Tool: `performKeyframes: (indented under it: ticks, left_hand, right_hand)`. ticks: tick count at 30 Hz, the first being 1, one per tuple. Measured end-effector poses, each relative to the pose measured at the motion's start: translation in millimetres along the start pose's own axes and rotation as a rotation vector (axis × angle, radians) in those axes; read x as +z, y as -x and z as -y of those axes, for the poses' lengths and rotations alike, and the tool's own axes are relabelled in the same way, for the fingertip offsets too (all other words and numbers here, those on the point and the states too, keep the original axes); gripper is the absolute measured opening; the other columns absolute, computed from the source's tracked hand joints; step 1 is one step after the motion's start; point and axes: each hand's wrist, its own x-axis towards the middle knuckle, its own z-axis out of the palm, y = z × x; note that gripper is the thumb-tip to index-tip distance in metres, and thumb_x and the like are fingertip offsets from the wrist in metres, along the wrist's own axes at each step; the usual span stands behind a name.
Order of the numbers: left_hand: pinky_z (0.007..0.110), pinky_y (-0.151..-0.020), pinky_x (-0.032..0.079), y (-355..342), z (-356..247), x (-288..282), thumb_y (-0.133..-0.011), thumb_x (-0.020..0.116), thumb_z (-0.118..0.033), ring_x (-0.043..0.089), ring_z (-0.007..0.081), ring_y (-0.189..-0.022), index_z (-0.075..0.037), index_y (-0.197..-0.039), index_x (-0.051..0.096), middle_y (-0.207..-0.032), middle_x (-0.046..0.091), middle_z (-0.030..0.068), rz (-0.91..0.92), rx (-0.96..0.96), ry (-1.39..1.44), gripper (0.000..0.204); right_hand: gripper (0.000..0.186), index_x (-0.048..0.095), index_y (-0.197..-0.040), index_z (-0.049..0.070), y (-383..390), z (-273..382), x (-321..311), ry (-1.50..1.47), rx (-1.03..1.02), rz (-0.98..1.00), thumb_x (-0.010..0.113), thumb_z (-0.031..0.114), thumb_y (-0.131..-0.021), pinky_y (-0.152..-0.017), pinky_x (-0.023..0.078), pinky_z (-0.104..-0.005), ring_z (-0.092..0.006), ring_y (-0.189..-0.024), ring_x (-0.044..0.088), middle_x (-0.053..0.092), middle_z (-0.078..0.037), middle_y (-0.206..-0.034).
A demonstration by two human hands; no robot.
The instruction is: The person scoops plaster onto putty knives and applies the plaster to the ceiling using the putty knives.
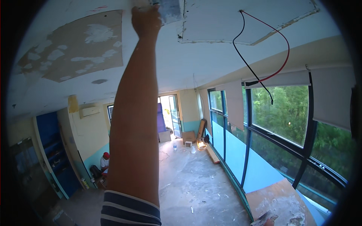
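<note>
Scanning left to right, I note red strokes (98, 8) on the ceiling (192, 60), too unclear to read, above a white-smeared tan panel (88, 47). The left hand (145, 22) is closed round a flat-bladed tool (171, 11), raised at the ceiling. Lower right, the right hand (270, 223), mostly cropped, is at a plaster-smeared board (278, 197); its grip I cannot tell.

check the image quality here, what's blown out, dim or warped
In the head view, the doorway is washed out nearly white and a small light on the floor flares warm; the head view also leaves the raised left forearm dim; the fisheye bows the window frame and rounds the picture into black corners.
</note>
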Motion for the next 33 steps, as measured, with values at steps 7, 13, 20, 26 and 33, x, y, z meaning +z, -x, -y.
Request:
performKeyframes:
  ticks: [7,13,20,26,33]
  left_hand:
    - [0.042,-0.086,0.048,4.8,19.3,-39.9,-0.081,0.073,-0.027,0.061,0.0375,-0.098,0.009,-0.110,0.048,-0.103,0.060,0.0272,-0.172,0.133,-0.074,0.053]
    - [0.042,-0.090,0.046,-9.3,-4.6,-43.6,-0.081,0.072,-0.034,0.061,0.0397,-0.099,0.010,-0.116,0.044,-0.102,0.061,0.0269,0.071,0.980,-0.521,0.063]
    - [0.042,-0.084,0.050,-14.0,-71.8,-45.6,-0.079,0.066,-0.009,0.061,0.0350,-0.097,0.001,-0.108,0.056,-0.102,0.061,0.0189,0.029,0.885,-0.512,0.032]
    - [0.045,-0.091,0.045,-25.9,-82.3,-74.0,-0.082,0.063,-0.005,0.056,0.0449,-0.105,0.006,-0.122,0.041,-0.110,0.057,0.0270,-0.184,0.664,-0.131,0.047]
    - [0.041,-0.090,0.045,1.8,-7.8,-29.2,-0.081,0.072,-0.035,0.061,0.0387,-0.100,0.009,-0.120,0.040,-0.103,0.060,0.0265,0.020,0.284,-0.041,0.067]
  right_hand:
    - [0.049,0.054,-0.120,-0.005,11.2,8.4,-5.9,-0.054,0.029,-0.012,0.056,0.037,-0.095,-0.084,0.046,-0.0422,-0.0321,-0.092,0.058,0.063,-0.015,-0.103]
    - [0.049,0.056,-0.117,-0.005,17.9,10.3,-3.5,-0.138,0.066,-0.013,0.056,0.039,-0.095,-0.080,0.047,-0.0417,-0.0297,-0.087,0.058,0.064,-0.014,-0.097]
    - [0.051,0.060,-0.114,-0.004,30.1,3.8,5.7,-0.228,0.142,0.007,0.056,0.042,-0.095,-0.075,0.048,-0.0410,-0.0269,-0.081,0.059,0.066,-0.013,-0.091]
    - [0.051,0.065,-0.103,-0.001,36.1,8.8,17.5,-0.320,0.113,0.046,0.058,0.048,-0.092,-0.060,0.048,-0.0369,-0.0197,-0.064,0.055,0.061,-0.008,-0.072]
    - [0.031,0.058,-0.099,-0.004,-1.5,-33.6,31.4,-0.331,-0.107,-0.160,0.062,0.024,-0.086,-0.065,0.047,-0.0351,-0.0212,-0.073,0.058,0.061,-0.010,-0.085]
